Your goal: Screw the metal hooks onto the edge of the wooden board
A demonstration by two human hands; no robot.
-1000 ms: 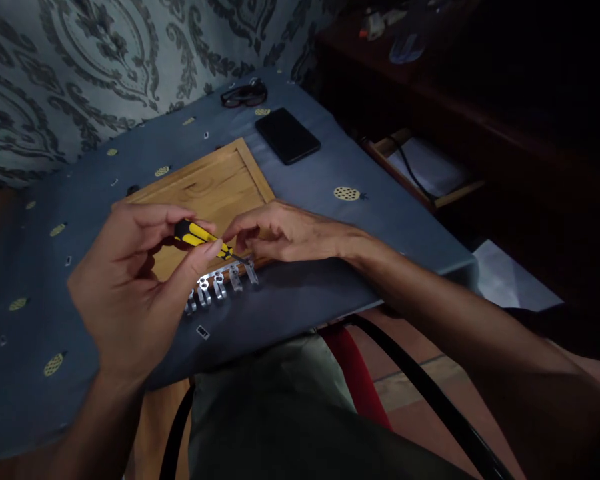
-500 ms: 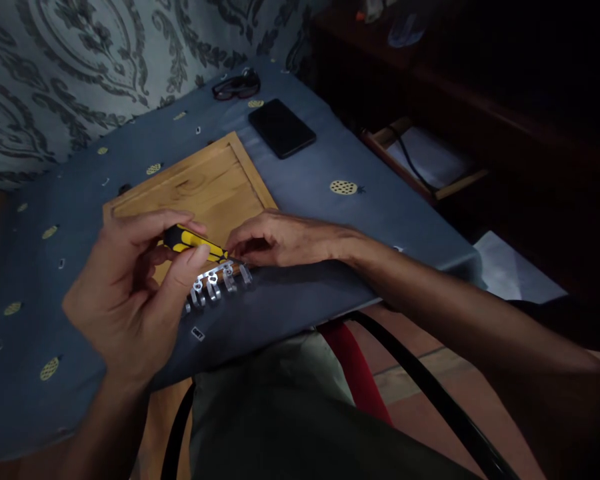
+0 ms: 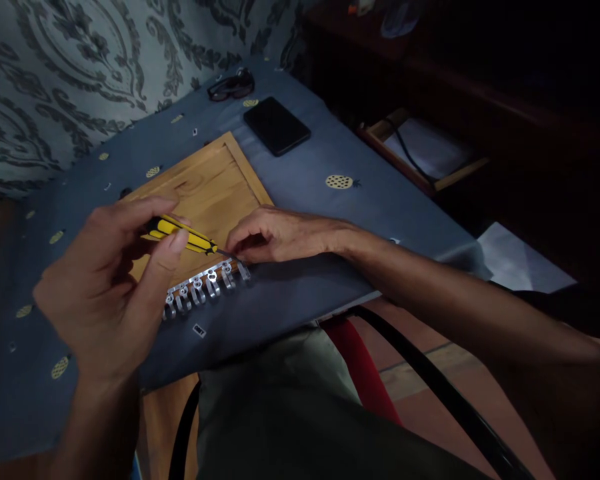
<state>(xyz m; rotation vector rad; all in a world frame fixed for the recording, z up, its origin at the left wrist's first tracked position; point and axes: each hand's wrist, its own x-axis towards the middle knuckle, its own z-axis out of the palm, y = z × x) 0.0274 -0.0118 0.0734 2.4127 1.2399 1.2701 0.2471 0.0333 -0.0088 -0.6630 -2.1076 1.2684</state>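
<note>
My left hand (image 3: 105, 293) is closed around a yellow and black screwdriver (image 3: 180, 235), whose thin tip points right toward the fingers of my right hand (image 3: 280, 235). That hand rests on the near edge of a wooden board (image 3: 205, 183), fingers pinched together at the screwdriver tip; whatever they hold is too small to make out. Along the board's near edge runs a row of several small silver metal hooks (image 3: 203, 287), which hang over the blue patterned tablecloth (image 3: 330, 200).
A black phone (image 3: 277, 125) and dark glasses (image 3: 231, 85) lie at the far end of the table. A patterned wall rises behind. To the right an open wooden drawer (image 3: 420, 150) holds white paper. A white sheet (image 3: 525, 263) lies lower right. My lap and chair frame are below.
My left hand has drawn back to the left with the screwdriver, uncovering more of the hook row. The right hand stays at the board's edge. The view has shifted slightly.
</note>
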